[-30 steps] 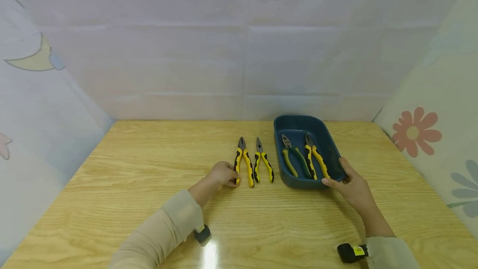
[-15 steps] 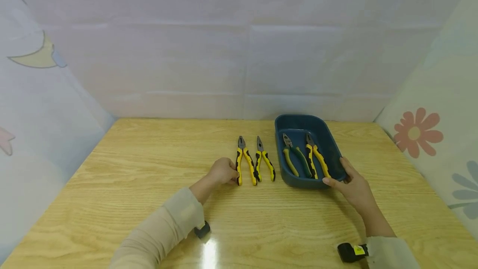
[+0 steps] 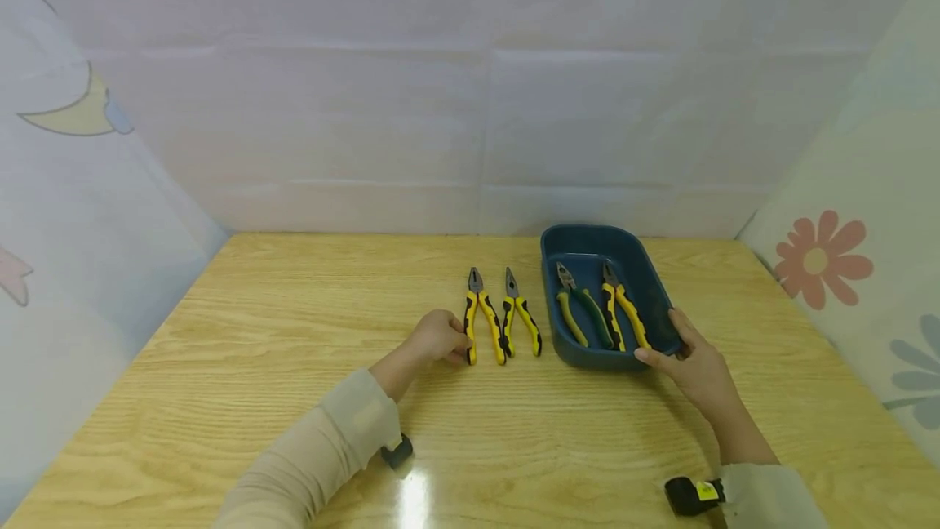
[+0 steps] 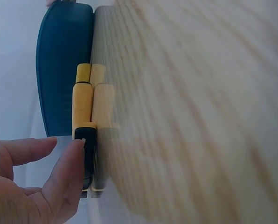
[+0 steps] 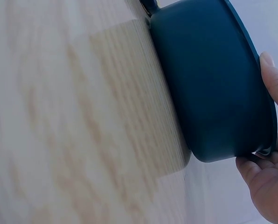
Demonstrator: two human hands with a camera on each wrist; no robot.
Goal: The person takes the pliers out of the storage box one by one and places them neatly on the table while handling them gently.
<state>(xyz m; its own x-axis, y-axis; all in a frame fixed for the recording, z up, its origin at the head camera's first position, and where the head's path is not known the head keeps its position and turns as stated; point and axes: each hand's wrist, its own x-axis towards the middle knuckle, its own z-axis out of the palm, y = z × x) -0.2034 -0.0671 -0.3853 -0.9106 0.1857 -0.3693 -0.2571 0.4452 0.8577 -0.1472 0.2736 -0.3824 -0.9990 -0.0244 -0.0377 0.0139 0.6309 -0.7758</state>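
In the head view, two pairs of yellow-and-black pliers lie side by side on the table, combination pliers (image 3: pixel 493 329) on the left and slimmer long-nose pliers (image 3: pixel 528 323) on the right. My left hand (image 3: pixel 439 337) touches the combination pliers' left handle from outside; the left wrist view has a fingertip against the handle's dark grip (image 4: pixel 88 154), the thumb (image 4: pixel 31 150) apart from it. With my right hand (image 3: pixel 701 378) I grip the blue bin (image 3: pixel 598 361) at its near right corner, thumb on the rim. Inside lie green-handled pliers (image 3: pixel 598 319) and yellow-and-black pliers (image 3: pixel 631 317).
The wooden table (image 3: pixel 294 308) meets a pale cloth backdrop (image 3: pixel 352 137) at its far edge. Patterned cloth sides, one with a red flower (image 3: pixel 811 260), stand left and right. A dark wrist camera (image 3: pixel 683 496) hangs under each forearm.
Over the first half second my left hand slid the combination pliers slightly right, their right handle coming up to the long-nose pliers. Since then little differs; the right hand stays on the bin.
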